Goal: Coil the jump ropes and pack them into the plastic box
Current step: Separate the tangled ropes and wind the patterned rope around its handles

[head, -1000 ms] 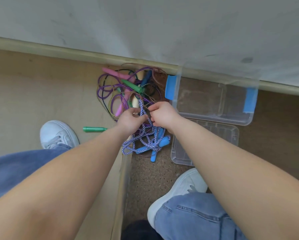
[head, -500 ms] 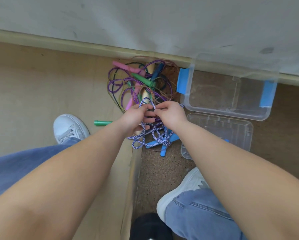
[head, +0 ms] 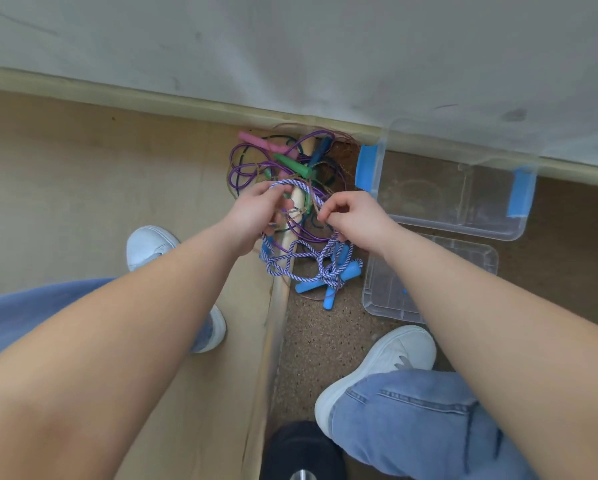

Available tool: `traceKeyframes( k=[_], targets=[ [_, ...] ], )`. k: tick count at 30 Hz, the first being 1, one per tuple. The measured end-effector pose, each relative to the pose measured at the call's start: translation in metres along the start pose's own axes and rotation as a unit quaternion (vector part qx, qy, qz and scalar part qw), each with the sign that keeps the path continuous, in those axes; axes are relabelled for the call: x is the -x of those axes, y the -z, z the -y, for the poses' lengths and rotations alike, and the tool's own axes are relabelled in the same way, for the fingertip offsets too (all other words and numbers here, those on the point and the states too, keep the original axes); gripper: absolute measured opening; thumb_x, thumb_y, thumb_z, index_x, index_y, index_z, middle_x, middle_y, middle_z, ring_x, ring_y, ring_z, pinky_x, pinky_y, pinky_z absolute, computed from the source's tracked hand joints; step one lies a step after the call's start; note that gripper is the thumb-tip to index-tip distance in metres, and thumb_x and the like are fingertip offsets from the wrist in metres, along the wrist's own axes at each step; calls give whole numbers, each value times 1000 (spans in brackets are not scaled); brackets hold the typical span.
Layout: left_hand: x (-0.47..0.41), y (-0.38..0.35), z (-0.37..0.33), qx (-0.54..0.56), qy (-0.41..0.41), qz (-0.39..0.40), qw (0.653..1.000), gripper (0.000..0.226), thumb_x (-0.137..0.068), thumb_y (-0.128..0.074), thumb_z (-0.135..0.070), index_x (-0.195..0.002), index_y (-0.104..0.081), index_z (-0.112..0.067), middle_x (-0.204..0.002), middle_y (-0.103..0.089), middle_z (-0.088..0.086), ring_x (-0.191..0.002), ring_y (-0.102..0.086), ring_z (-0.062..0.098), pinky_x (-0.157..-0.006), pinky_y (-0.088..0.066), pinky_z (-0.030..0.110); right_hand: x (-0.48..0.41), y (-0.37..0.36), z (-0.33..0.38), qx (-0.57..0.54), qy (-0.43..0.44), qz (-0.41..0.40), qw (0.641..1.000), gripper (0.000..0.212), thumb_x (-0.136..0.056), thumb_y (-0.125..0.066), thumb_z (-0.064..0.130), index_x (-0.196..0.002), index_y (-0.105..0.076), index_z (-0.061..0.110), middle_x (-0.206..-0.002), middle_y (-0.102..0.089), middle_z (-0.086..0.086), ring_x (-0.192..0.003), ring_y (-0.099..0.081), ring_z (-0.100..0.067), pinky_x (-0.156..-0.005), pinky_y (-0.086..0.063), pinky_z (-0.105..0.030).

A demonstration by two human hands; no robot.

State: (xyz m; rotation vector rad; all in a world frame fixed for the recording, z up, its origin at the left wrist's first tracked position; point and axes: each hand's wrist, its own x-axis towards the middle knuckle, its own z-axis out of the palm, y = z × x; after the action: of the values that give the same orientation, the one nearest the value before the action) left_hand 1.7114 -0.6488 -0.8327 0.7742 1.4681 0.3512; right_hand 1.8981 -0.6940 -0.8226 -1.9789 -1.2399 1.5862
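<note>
A blue-and-white braided jump rope (head: 308,258) with light blue handles (head: 328,277) hangs tangled between my hands over the floor. My left hand (head: 252,216) grips a loop of it, and my right hand (head: 351,216) pinches another strand. Thin brown twine is caught between the hands. Behind them lies a tangle of other ropes (head: 283,164): purple cord with pink, green and dark blue handles. The clear plastic box (head: 453,223) with blue clasps stands open to the right by the wall.
The box's clear lid (head: 463,258) lies on the brown carpet below the box. A raised wooden strip (head: 276,306) divides beige floor from carpet. My white shoes (head: 377,362) and jeans flank it. The wall and skirting (head: 152,98) run across the back.
My hands have drawn apart, stretching a loop of the braided rope between them. The view has shifted, so the pile and box sit further right and lower.
</note>
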Motion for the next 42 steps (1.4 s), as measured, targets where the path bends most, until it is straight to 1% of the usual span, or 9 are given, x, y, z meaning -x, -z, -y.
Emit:
traceKeyframes(
  k=[5,9,14,19,25,29,34,38,42],
  targets=[
    [14,-4,-5,-38,-2,19,999,21,-99,-52,-28,-113,-64,-18,-88,-67,0,-54,-51,10,-43,-33,21,11,3,0,100,-4,85,991,14,-86,-76,27,-100,-76,30,-109,-68,5,-106,-62,-14,-84,-43,-25],
    [18,-6,2,-146,-36,-23,988,23,-100,-50,-32,-112,-64,-18,-94,-66,2,-81,-61,20,-70,-49,28,15,-5,5,144,62,-69,985,18,-88,-70,37,-71,-65,42,-121,-55,1,-119,-45,-18,-107,-35,-35],
    [27,-4,5,-285,-125,-79,947,56,-91,-53,-27,-145,-43,-21,-142,-53,7,-128,-52,24,-111,-40,42,24,4,37,-187,23,-84,978,17,-102,-53,23,-86,-57,21,-84,-68,-4,-82,-68,-21,-75,-58,-41],
    [54,-28,-3,-292,-118,175,933,28,-95,-60,-25,-123,-63,-25,-119,-66,-8,-114,-62,11,-104,-45,29,30,12,57,-382,5,-84,920,16,-106,-48,18,-93,-51,11,-77,-59,-13,-57,-63,-25,-61,-61,-42],
    [48,-33,-4,-213,-178,-86,957,28,-93,-60,-44,-107,-52,-21,-105,-63,-5,-92,-63,14,-81,-51,34,35,20,56,-449,-8,-100,888,11,-106,-48,17,-96,-51,12,-75,-56,-9,-54,-60,-20,-55,-61,-38],
    [50,-27,-8,-162,-80,77,981,16,-101,-49,-33,-103,-59,-21,-105,-71,4,-89,-71,17,-75,-56,38,36,21,49,-445,-21,-99,890,11,-106,-49,17,-97,-52,12,-73,-56,-7,-60,-60,-20,-62,-62,-38],
    [44,-15,-7,-251,-123,13,960,62,-87,-69,-36,-143,-42,-29,-128,-51,-4,-113,-54,14,-99,-48,35,36,18,46,-464,-21,-72,883,9,-106,-49,16,-99,-54,12,-73,-62,-6,-64,-62,-21,-68,-59,-38],
    [42,-10,-2,-291,-77,102,948,27,-92,-63,-45,-112,-67,-28,-117,-66,-4,-107,-63,17,-97,-52,42,30,22,62,-534,9,-41,845,17,-108,-43,18,-95,-53,14,-80,-70,-9,-70,-69,-24,-65,-59,-35],
    [40,0,10,-390,-2,134,911,34,-102,-44,-40,-112,-65,-16,-119,-64,7,-104,-62,26,-90,-52,37,16,32,76,-574,36,-74,815,15,-109,-41,19,-98,-51,15,-83,-73,-7,-70,-69,-23,-63,-59,-34]
  ],
)
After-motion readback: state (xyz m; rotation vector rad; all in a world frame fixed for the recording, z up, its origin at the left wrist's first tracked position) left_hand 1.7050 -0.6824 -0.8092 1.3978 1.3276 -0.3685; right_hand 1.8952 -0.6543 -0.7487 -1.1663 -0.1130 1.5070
